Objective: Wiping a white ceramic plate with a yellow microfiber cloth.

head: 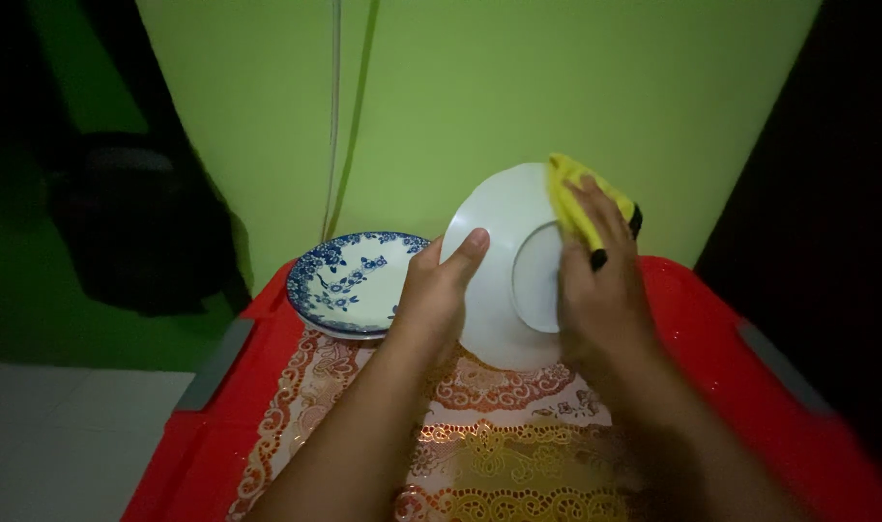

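Being wiped now is the back of a white plate [504, 280], held up on edge over the red table [711, 338]. It is being gripped by the left hand [436, 290]. A yellow cloth [581, 208] is being pressed on its far rim by the right hand's [600, 285] flat fingers. Left of it, a blue plate [354, 280] is lying untouched.

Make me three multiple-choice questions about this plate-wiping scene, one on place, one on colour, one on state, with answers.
1. Where does the blue-and-white patterned plate lie?
A. Left of the plain white plate
B. On the floor
C. Under the cloth

2. What colour is the cleaning cloth?
A. Red
B. Yellow
C. Blue

3. How is the plain white plate held?
A. Flat
B. Tilted up, underside facing the camera
C. Stacked

Answers: 1 A, it rests beside the left hand. 2 B, yellow shows under the right hand. 3 B, its foot ring faces the camera.
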